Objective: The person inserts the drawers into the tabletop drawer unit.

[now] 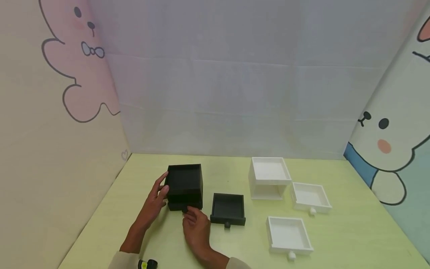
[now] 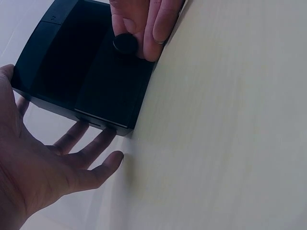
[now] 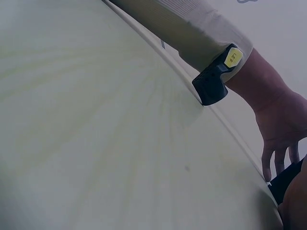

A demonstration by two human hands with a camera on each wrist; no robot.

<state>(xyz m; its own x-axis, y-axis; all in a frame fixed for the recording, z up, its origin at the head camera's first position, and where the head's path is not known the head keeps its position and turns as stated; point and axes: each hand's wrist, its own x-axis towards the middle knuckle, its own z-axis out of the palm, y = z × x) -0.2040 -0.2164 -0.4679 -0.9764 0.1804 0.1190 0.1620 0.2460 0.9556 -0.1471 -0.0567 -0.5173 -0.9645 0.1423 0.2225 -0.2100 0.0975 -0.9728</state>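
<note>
A small black drawer cabinet [image 1: 184, 178] stands at the left of the table. Its upper slot is a dark opening, and a black drawer [image 2: 103, 79] fills the lower slot with its front facing the person. My left hand [image 1: 156, 201] rests along the cabinet's left side, fingers spread and fingertips touching the wall. At the drawer front, my right hand [image 1: 197, 228] pinches the round black knob [image 2: 125, 44] between thumb and fingers. In the right wrist view only a dark edge of the cabinet [image 3: 286, 182] shows, under the left hand's fingers.
A second black drawer [image 1: 228, 207] lies just right of the right hand. Farther right stand a white cabinet [image 1: 270, 175] with an open front and two white drawers, one beside it [image 1: 310, 196] and one nearer the person [image 1: 289, 235]. Printed walls border the table.
</note>
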